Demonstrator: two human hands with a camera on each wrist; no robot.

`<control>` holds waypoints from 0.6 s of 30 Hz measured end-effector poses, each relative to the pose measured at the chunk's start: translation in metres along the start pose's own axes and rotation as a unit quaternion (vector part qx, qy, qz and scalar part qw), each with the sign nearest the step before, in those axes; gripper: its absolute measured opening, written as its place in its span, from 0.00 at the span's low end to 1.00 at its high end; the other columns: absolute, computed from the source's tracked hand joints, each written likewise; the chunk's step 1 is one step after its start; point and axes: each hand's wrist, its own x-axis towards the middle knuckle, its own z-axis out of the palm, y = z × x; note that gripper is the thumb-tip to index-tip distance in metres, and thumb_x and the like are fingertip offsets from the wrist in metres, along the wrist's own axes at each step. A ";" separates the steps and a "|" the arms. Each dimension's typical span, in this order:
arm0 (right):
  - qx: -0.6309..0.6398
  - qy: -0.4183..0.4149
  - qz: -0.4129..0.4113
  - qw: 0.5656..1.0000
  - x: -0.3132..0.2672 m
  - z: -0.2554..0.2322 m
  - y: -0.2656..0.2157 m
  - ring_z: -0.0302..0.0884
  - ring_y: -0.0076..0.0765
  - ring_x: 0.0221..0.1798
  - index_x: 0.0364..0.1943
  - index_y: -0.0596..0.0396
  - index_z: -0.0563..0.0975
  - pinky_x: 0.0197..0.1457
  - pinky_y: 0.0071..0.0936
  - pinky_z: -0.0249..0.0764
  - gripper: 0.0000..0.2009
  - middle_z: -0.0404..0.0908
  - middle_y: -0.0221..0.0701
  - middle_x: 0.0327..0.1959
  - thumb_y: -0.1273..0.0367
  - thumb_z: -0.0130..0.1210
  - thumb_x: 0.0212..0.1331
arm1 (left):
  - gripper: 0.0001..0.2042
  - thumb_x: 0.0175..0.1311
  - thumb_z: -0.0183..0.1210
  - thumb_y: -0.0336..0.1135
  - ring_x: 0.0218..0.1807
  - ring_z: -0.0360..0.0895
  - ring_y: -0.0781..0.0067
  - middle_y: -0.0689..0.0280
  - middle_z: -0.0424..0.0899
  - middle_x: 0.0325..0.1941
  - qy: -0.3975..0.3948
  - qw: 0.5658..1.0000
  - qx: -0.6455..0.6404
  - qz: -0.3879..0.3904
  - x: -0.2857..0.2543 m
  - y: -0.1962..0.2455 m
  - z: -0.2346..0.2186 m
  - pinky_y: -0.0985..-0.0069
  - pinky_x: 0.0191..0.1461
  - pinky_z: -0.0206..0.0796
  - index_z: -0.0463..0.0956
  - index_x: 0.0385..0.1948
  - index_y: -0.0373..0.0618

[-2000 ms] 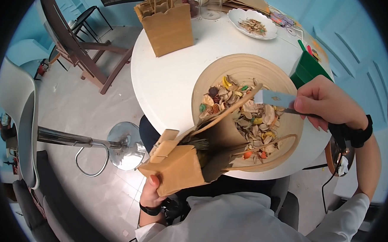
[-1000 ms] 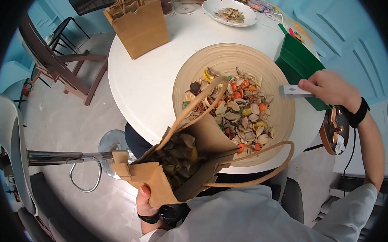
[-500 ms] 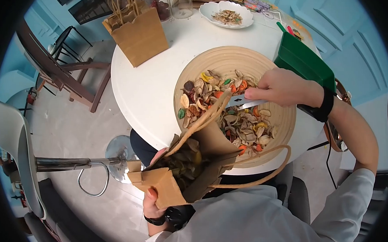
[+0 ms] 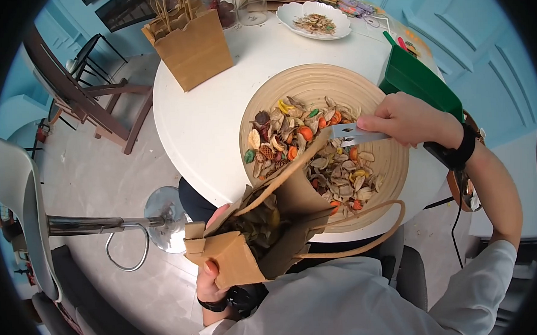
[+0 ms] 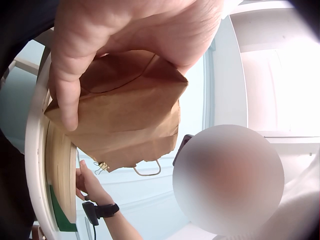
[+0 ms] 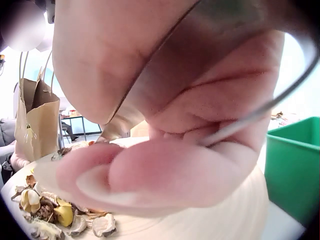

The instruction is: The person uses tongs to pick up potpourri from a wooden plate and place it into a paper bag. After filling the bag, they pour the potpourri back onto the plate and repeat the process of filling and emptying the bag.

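Note:
In the head view my left hand (image 4: 209, 284) holds a brown paper bag (image 4: 227, 256) low at its side. Its open mouth tilts up and shows dried leaves or petals (image 4: 262, 227) inside. In the left wrist view, thumb and fingers span the bag's base, and a small binder clip (image 5: 102, 166) sits on its rim. My right hand (image 4: 404, 122) grips metal tongs (image 4: 346, 131) over a wide wooden bowl (image 4: 388, 162) of potpourri (image 4: 347, 179). The tongs' tips are hidden behind the bag's handle (image 4: 287, 172). The right wrist view shows the bent metal strip (image 6: 185, 65) within the palm.
A second paper bag (image 4: 197, 54) stands at the table's (image 4: 186, 132) back left, by glass jars (image 4: 251, 8). Behind the bowl lies a white scalloped plate (image 4: 286, 14) with dried bits. A green container (image 4: 418, 89) stands right of the bowl, close to my right forearm.
My right hand moved right with the tongs, clear of the bag, came back over the potpourri, then shifted slightly right. The held bag's mouth has turned, showing more of its contents.

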 end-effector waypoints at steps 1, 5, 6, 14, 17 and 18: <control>-0.023 -0.009 0.023 0.999 0.000 -0.002 -0.003 0.71 0.27 0.10 0.07 0.56 0.70 0.15 0.24 0.68 0.37 0.67 0.29 0.05 0.39 0.47 0.65 | 0.45 0.57 0.68 0.52 0.58 0.77 0.65 0.57 0.73 0.63 0.013 0.999 -0.031 -0.030 -0.001 0.002 0.001 0.66 0.60 0.72 0.54 0.70 0.37; -0.055 -0.008 0.050 0.997 0.005 -0.008 -0.009 0.73 0.30 0.10 0.06 0.56 0.69 0.15 0.25 0.70 0.39 0.68 0.30 0.05 0.37 0.44 0.64 | 0.44 0.57 0.68 0.52 0.58 0.77 0.65 0.57 0.74 0.62 -0.007 0.998 -0.040 -0.039 0.001 0.003 0.001 0.67 0.60 0.72 0.54 0.69 0.37; -0.051 -0.017 0.031 0.998 0.009 -0.007 -0.009 0.73 0.30 0.10 0.06 0.56 0.69 0.15 0.25 0.70 0.40 0.68 0.31 0.05 0.36 0.43 0.64 | 0.37 0.62 0.62 0.54 0.55 0.80 0.62 0.58 0.77 0.60 -0.013 1.000 -0.013 -0.009 0.002 0.000 0.001 0.67 0.54 0.75 0.61 0.66 0.40; -0.043 -0.026 -0.021 0.999 0.026 0.007 -0.028 0.73 0.31 0.09 0.06 0.57 0.71 0.16 0.25 0.70 0.40 0.69 0.32 0.05 0.37 0.43 0.64 | 0.31 0.67 0.55 0.56 0.49 0.83 0.61 0.57 0.80 0.57 -0.061 0.998 -0.026 -0.001 0.003 -0.002 -0.009 0.67 0.45 0.79 0.67 0.63 0.42; -0.039 -0.019 -0.021 0.999 0.027 0.011 -0.031 0.73 0.30 0.09 0.07 0.56 0.72 0.16 0.25 0.70 0.39 0.69 0.32 0.05 0.38 0.44 0.64 | 0.31 0.67 0.56 0.56 0.48 0.83 0.61 0.57 0.81 0.57 -0.024 1.000 0.005 0.020 0.004 -0.002 -0.005 0.68 0.43 0.79 0.67 0.63 0.42; -0.038 -0.011 -0.024 0.999 0.029 0.013 -0.030 0.72 0.30 0.09 0.07 0.56 0.72 0.16 0.25 0.70 0.38 0.70 0.32 0.05 0.38 0.45 0.64 | 0.31 0.67 0.56 0.56 0.49 0.83 0.60 0.57 0.80 0.57 -0.038 0.999 -0.008 0.011 0.004 -0.002 -0.008 0.68 0.43 0.79 0.67 0.63 0.42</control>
